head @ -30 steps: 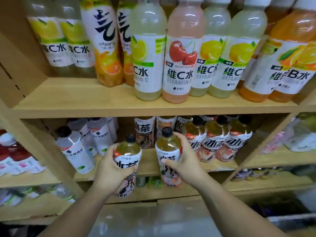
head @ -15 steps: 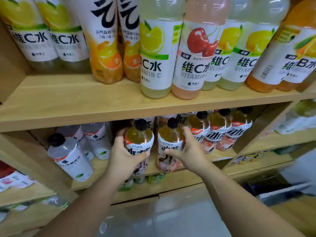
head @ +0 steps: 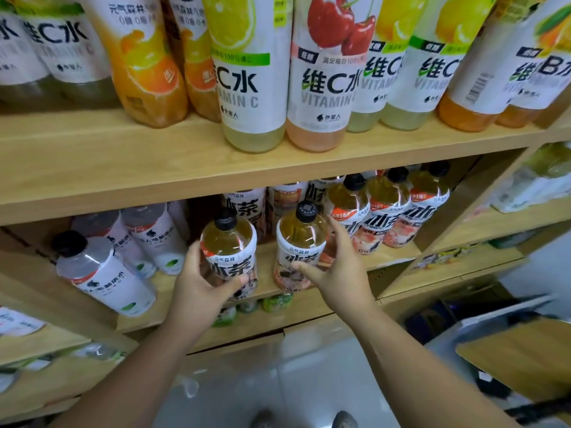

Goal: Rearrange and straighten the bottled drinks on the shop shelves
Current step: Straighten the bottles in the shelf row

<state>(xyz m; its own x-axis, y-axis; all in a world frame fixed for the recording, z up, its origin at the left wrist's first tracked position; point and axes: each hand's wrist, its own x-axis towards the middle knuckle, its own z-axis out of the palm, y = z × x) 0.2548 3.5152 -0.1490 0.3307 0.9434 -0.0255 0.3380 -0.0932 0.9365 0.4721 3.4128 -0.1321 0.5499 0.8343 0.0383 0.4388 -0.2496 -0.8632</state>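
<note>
Left hand (head: 197,285) is gripping the left tea bottle (head: 230,242) round its label, while right hand (head: 336,273) is loosely cupping the right tea bottle (head: 301,239), fingers nearly straight. Both are standing upright, side by side at the lower shelf (head: 398,257) front edge.

I count ten tall drink bottles (head: 253,88) on the upper shelf (head: 123,168), five black-capped tea bottles (head: 349,205) on the shelf below (head: 386,257), and three clear water bottles (head: 102,273) at its left end.
</note>
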